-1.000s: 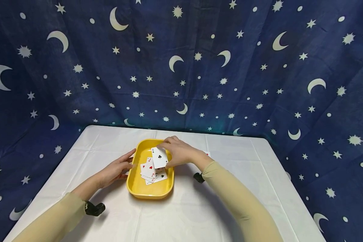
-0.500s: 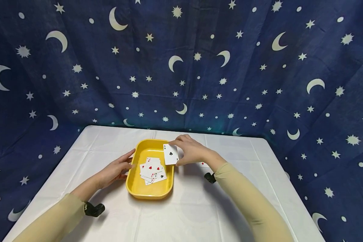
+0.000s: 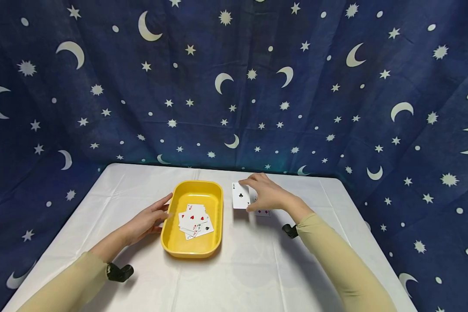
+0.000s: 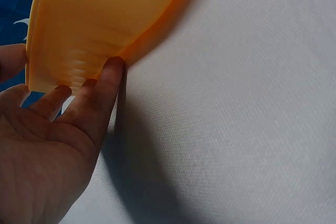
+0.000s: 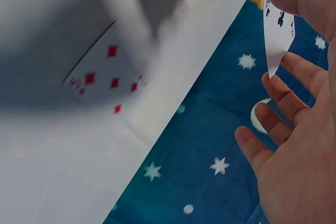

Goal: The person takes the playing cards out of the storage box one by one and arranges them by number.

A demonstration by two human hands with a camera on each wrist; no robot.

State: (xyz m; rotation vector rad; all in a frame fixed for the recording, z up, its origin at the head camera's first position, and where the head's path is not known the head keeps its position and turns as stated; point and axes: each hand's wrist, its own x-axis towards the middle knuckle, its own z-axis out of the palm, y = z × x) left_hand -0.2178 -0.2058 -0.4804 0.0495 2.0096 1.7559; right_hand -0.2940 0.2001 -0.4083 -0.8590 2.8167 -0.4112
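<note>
My right hand [image 3: 271, 193] pinches a playing card, the ace of clubs [image 3: 240, 196], between thumb and fingertips above the table, right of the yellow tray [image 3: 165, 242]. The right wrist view shows the card [image 5: 279, 27] almost edge-on, thumb above and fingertips at its lower edge. My left hand [image 3: 148, 221] rests against the tray's left side. Its extended fingers touch the outer wall [image 4: 100, 30] in the left wrist view. Several face-up cards [image 3: 195, 221] lie in a loose pile inside the tray, hearts and a spade among them.
On the white tablecloth [image 3: 234, 277], partly under my right hand, lies a diamond card [image 3: 263, 212]; the right wrist view shows it as a five of diamonds [image 5: 107, 77]. A dark blue star-and-moon curtain [image 3: 203, 86] hangs behind the table.
My right hand has carried the ace of clubs rightward, from over the tray, past its right rim, to above the tablecloth. The left hand has stayed at the tray.
</note>
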